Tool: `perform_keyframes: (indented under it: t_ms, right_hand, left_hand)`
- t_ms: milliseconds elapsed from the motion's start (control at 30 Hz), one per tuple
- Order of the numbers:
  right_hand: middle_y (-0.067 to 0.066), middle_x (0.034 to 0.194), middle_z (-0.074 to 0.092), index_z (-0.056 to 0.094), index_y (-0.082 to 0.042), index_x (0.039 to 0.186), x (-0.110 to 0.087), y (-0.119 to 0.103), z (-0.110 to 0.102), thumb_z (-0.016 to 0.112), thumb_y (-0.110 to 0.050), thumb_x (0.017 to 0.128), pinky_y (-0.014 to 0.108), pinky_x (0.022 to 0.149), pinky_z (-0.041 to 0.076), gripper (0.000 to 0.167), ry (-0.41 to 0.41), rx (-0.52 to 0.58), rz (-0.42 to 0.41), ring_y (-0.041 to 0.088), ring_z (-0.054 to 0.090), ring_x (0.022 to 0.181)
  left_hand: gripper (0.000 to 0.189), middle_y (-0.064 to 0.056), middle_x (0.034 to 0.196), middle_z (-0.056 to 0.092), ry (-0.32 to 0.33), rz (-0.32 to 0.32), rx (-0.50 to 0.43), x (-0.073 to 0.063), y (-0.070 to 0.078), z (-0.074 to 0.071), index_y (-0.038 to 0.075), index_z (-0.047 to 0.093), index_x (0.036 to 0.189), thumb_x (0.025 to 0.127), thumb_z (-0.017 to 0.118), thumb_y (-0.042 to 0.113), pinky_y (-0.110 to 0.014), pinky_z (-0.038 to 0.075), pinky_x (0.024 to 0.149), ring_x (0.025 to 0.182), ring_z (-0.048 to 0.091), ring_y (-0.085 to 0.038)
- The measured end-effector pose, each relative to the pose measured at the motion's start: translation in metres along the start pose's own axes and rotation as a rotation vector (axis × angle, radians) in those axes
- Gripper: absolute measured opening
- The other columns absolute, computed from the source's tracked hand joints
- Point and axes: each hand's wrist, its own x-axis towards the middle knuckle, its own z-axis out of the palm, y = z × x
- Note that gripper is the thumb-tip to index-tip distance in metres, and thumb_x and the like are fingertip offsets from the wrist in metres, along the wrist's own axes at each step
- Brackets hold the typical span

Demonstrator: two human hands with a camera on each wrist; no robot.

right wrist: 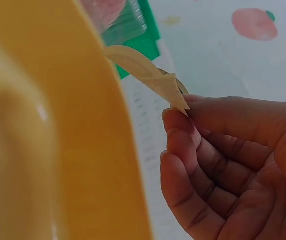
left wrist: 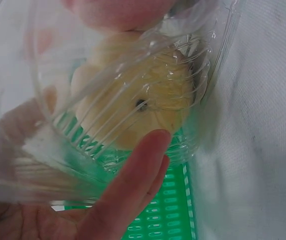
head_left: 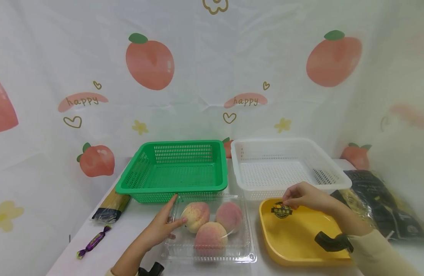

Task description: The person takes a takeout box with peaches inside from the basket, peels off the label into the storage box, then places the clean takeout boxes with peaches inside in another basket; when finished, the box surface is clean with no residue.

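Sticker [head_left: 282,210], dark-faced with gold lettering, pinched between thumb and fingertips of the right hand [head_left: 306,197]. Position: over the far left part of the yellow basin [head_left: 301,245]; contact with the basin, cannot tell. Right wrist view: pale back of the sticker visible, part of it folded over; remaining fingers curled below the pinch.

Left hand [head_left: 158,230] at the left side of a clear plastic box [head_left: 247,242], fingers spread and mostly straight, touching the plastic; no clenched grasp seen. Box holds three peaches [head_left: 211,239], two on the far side, one near. Box sits left of the basin.

Surroundings: green basket [head_left: 174,191] just beyond the box; white basket [head_left: 253,189] to its right, beyond the basin. Left side: purple-wrapped candy [head_left: 93,243], with a clear packet [head_left: 112,209] farther off. Right side: black packaging [head_left: 384,207].
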Motion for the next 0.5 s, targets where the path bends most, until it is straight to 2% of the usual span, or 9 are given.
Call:
perform_keyframes:
  t_ms: [100, 333, 500]
  right_hand:
    - [0.002, 0.074, 0.062, 0.065, 0.000, 0.089, -0.004, 0.007, 0.001, 0.064, -0.017, 0.087, 0.023, 0.062, 0.051, 0.018, -0.029, -0.004, 0.021, 0.007, 0.054, 0.065]
    - [0.000, 0.072, 0.062, 0.066, 0.002, 0.088, -0.009, 0.023, 0.003, 0.062, -0.015, 0.088, 0.025, 0.061, 0.053, 0.018, -0.114, 0.019, 0.009, 0.005, 0.053, 0.062]
    - [0.004, 0.077, 0.066, 0.068, 0.003, 0.090, -0.011, 0.030, 0.003, 0.061, -0.015, 0.089, 0.026, 0.061, 0.055, 0.019, -0.134, 0.037, 0.008, 0.005, 0.057, 0.063]
  left_hand:
    - [0.089, -0.028, 0.153, 0.000, 0.001, -0.005, 0.004, -0.001, 0.001, 0.000, 0.011, 0.006, 0.151, 0.087, 0.067, 0.023, -0.037, 0.057, 0.055, 0.120, 0.030, -0.065]
    - [0.089, -0.028, 0.153, 0.000, 0.004, -0.008, 0.018, -0.001, 0.002, -0.001, 0.012, 0.006, 0.151, 0.087, 0.066, 0.023, -0.037, 0.057, 0.055, 0.120, 0.031, -0.064]
    - [0.088, -0.029, 0.153, 0.001, 0.008, 0.004, 0.029, 0.000, -0.001, -0.001, 0.011, 0.007, 0.151, 0.087, 0.066, 0.023, -0.036, 0.057, 0.056, 0.119, 0.030, -0.065]
